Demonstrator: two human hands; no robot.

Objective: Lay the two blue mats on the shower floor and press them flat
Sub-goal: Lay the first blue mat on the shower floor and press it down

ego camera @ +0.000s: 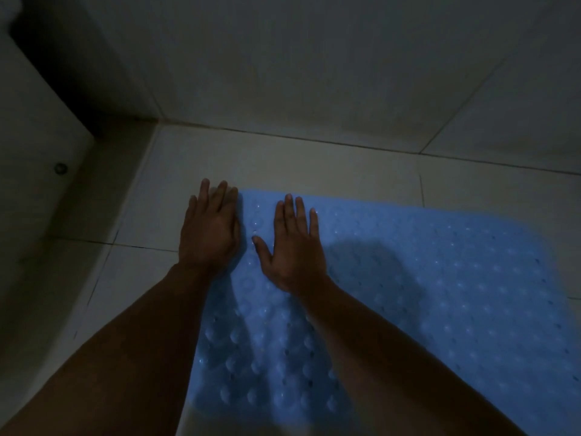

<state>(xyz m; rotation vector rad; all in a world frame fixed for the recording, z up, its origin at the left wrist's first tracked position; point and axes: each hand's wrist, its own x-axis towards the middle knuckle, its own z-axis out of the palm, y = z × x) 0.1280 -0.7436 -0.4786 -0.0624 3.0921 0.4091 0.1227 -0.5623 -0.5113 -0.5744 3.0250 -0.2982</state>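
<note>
Apparently midway: one blue mat (pixel 424 294) lay on the tiled shower floor (pixel 298 165) near the wall, left hand (pixel 209 231) and right hand (pixel 294 247) pressing its far-left corner with straight, slightly spread fingers; no second mat was in view.

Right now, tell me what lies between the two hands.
Only a narrow strip of the blue mat, near its far left corner, separates the left hand from the right hand; the head view shows nothing else there.
</note>
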